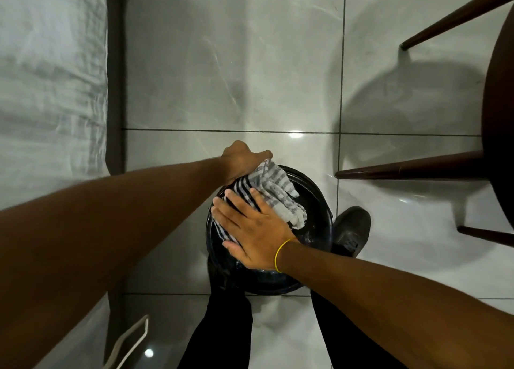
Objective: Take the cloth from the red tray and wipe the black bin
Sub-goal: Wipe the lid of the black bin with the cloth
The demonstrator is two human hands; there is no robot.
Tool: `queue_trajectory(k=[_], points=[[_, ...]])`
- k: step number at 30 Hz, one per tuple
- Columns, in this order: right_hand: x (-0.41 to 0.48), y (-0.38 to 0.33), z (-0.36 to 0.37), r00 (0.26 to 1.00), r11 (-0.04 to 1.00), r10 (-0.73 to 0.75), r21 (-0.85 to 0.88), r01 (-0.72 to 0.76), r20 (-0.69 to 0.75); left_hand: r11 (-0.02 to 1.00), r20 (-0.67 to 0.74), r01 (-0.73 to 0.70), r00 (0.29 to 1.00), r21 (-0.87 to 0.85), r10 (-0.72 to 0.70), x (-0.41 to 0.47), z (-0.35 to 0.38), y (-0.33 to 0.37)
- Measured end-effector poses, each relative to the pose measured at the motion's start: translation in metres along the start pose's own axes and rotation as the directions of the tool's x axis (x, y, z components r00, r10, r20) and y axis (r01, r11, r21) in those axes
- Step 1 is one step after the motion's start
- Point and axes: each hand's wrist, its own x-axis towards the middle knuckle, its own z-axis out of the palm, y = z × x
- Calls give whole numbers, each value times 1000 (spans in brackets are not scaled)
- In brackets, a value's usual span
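The black bin (314, 202) stands on the tiled floor between my legs, seen from above. A grey-and-white striped cloth (274, 190) lies over its top. My right hand (251, 229), with a yellow band on the wrist, lies flat on the cloth with fingers spread, pressing it down on the bin's left side. My left hand (240, 160) curls over the bin's far left rim, its fingers out of sight behind the cloth's edge. The red tray is not in view.
A bed with a white sheet (50, 90) and dark frame runs along the left. A dark wooden stool (498, 135) with splayed legs stands at the right. My right shoe (351, 229) sits beside the bin. A pale strap (130, 343) lies at bottom left.
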Motion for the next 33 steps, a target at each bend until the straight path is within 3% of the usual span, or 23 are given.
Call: queue_trajectory(k=[4, 9, 12, 14, 16, 18, 20, 26, 29, 33], points=[[-1, -4, 4, 998, 998, -56, 15, 57, -11, 998, -131, -51, 990, 26, 54, -7, 9, -6], [1, -6, 5, 984, 983, -180, -21, 180, 10, 996, -219, -64, 974, -58, 49, -13, 10, -24], [1, -1, 4, 945, 944, -323, -56, 325, 46, 993, -241, -41, 970, -110, 13, -13, 9, -33], [-10, -7, 11, 840, 834, -528, -110, 541, 125, 988, -269, -13, 963, -156, -30, -14, 8, -38], [-34, -18, 24, 647, 610, -703, -217, 762, 294, 982, -287, -17, 957, -186, -38, -13, 6, -36], [-64, -21, 35, 547, 466, -701, -285, 837, 458, 981, -278, -50, 961, -185, -3, -12, 4, -27], [-81, -14, 33, 559, 459, -664, -318, 829, 497, 982, -272, -75, 962, -172, 26, -10, 4, -19], [-72, 14, 13, 619, 515, -705, -350, 783, 347, 981, -288, -53, 958, -185, -3, -7, 2, -26], [-56, 35, 9, 700, 617, -669, -338, 711, 250, 979, -314, -46, 949, -200, -20, -1, -5, -21], [-42, 72, -7, 827, 809, -537, -178, 561, 165, 971, -357, -40, 933, -237, -49, 10, -17, -24]])
